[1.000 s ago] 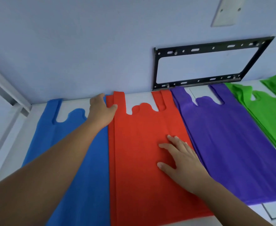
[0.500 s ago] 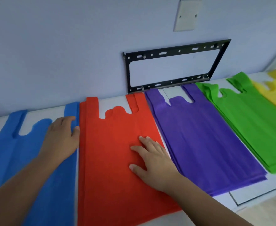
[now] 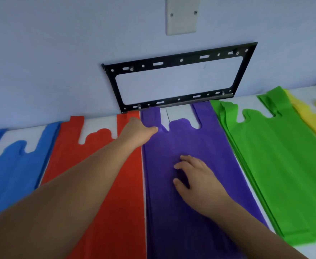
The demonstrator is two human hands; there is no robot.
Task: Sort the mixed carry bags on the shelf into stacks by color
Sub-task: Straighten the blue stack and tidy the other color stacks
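Note:
Five flat stacks of carry bags lie side by side on the white shelf [image 3: 179, 111]: blue [image 3: 11, 171], red [image 3: 119, 193], purple [image 3: 196, 143], green [image 3: 280, 157] and yellow [image 3: 314, 116]. My left hand [image 3: 136, 133] rests at the far left handle of the purple stack, its thumb on the purple fabric beside the red edge. My right hand [image 3: 196, 176] lies flat with fingers spread on the middle of the purple stack. Neither hand grips a bag.
A black metal wall bracket [image 3: 179, 60] is fixed to the blue wall just above the shelf's back edge. A beige blank plate [image 3: 180, 15] sits higher on the wall. The yellow stack runs out of view at the right.
The view has shifted right. My left hand moved from the blue and red stacks over to the purple stack's handle, and my right hand moved from the red stack onto the purple one.

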